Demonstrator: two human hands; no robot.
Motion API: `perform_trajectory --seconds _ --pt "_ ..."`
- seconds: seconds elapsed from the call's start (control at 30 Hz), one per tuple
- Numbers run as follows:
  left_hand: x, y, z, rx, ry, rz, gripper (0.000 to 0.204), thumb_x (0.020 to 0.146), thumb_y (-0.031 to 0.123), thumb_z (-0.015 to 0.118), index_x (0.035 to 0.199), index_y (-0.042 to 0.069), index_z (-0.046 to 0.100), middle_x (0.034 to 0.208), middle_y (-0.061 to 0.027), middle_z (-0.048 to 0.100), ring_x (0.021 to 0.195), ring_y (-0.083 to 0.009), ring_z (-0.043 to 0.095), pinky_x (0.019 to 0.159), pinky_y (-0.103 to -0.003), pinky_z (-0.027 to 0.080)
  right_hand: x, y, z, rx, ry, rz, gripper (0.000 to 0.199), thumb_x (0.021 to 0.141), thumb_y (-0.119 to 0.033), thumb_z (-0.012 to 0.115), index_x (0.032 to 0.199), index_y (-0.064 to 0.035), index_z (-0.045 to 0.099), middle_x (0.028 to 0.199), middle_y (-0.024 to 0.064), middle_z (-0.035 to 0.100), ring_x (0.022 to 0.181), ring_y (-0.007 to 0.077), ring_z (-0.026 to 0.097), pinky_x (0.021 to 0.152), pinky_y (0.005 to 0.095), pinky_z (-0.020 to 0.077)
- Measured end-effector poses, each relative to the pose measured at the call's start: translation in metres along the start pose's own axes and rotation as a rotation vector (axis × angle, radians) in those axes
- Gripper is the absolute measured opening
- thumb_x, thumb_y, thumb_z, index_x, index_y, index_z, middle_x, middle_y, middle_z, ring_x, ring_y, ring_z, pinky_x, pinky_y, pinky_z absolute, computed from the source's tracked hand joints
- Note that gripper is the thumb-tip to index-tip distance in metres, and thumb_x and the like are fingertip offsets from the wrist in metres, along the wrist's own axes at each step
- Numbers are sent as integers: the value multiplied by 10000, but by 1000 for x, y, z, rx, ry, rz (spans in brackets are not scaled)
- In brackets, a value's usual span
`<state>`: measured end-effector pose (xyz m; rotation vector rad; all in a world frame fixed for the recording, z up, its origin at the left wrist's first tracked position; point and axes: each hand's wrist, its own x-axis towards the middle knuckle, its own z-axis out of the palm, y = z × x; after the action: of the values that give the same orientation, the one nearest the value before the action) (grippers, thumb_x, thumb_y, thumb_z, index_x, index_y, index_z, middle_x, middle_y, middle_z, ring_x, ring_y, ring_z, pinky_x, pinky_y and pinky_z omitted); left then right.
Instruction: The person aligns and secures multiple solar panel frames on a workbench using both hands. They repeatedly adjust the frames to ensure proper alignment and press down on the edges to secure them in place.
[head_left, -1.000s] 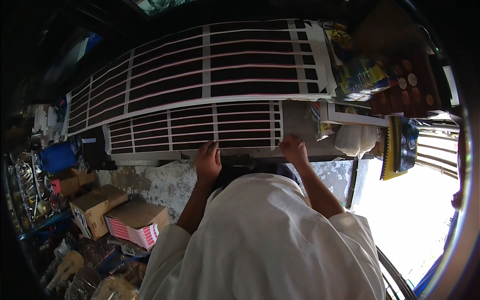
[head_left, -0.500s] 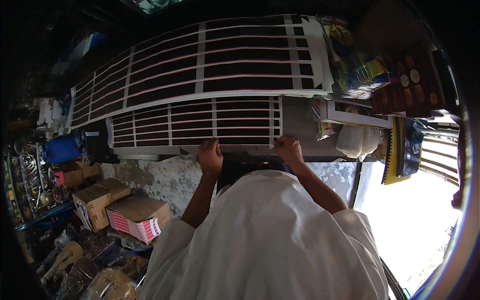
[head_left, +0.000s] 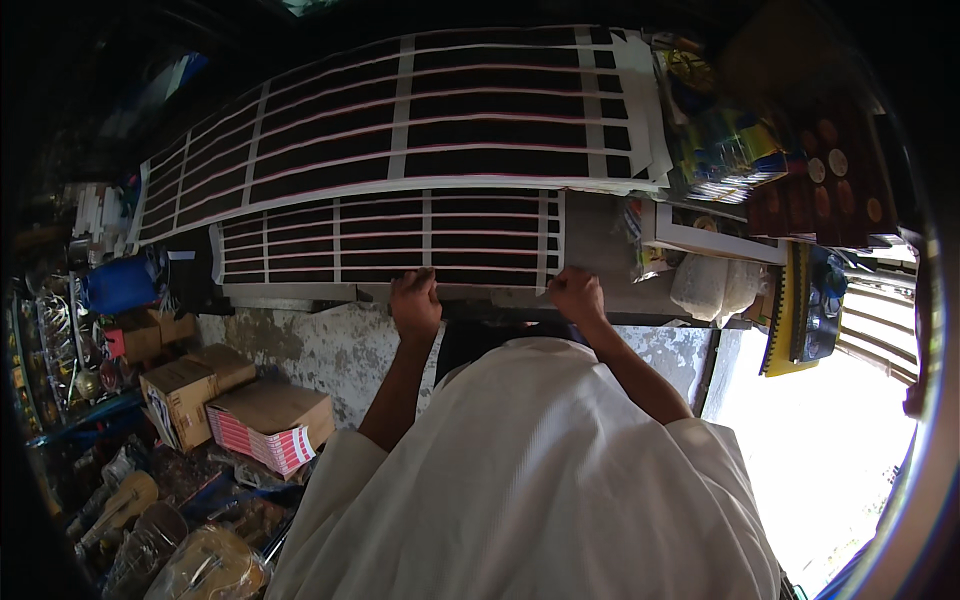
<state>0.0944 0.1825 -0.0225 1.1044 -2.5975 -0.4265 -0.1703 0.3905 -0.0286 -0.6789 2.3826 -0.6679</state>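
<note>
A long paper sheet printed with black blocks (head_left: 300,237), split by white and pinkish lines, lies along the near side of the counter. My left hand (head_left: 416,305), fingers curled, pinches its near edge right of the middle. At its near right corner my right hand (head_left: 579,296) is closed on the paper, thumb and forefinger together. Beyond, a stack of larger sheets with the same pattern (head_left: 325,110) covers the far edge of this one; its right ends are uneven white paper.
Plastic-wrapped packs (head_left: 725,150), a white frame-like box (head_left: 710,240) and wrapped white bundles (head_left: 715,287) crowd the counter's right. A yellow spiral-bound book (head_left: 790,320) hangs over its edge. Below left are cardboard boxes (head_left: 270,412), a blue container (head_left: 123,290) and a peeling wall (head_left: 330,350).
My left hand has shifted slightly left and up along the sheet's near edge, its fingers turned a little. The right hand keeps its place at the corner. The view has tilted slightly.
</note>
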Motion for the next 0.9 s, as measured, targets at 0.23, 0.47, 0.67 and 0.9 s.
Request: perform_trajectory --seconds 0.23,0.47,0.67,0.9 --pt "0 -1 5 54 -27 -35 264 979 113 736 1232 107 814 1204 -108 747 1108 -373 700 1172 -655 478 -3 -2 -4 -20 15 -41 227 874 -257 737 950 -70 842 936 240 800 938 457 791 883 534 645" --pt "-1 -3 8 51 -39 -61 282 985 116 734 1255 126 812 1202 -106 745 1113 -366 699 1186 -645 468 -3 -1 -4 -5 40 -41 229 870 -256 732 953 -74 843 931 244 798 935 458 790 880 539 641" --pt "-2 -7 12 73 -33 -39 277 989 118 731 1254 124 812 1179 -103 741 1097 -366 696 1185 -645 469 -2 0 -4 7 23 -18 223 871 -256 731 962 -91 849 941 248 798 948 463 787 883 544 638" --pt "-2 -5 12 79 -20 -48 273 974 117 732 1236 120 811 1174 -99 747 1122 -361 696 1180 -661 465 -1 -2 -1 16 27 39 237 890 -272 716 983 -99 850 960 254 799 978 477 783 900 554 636"
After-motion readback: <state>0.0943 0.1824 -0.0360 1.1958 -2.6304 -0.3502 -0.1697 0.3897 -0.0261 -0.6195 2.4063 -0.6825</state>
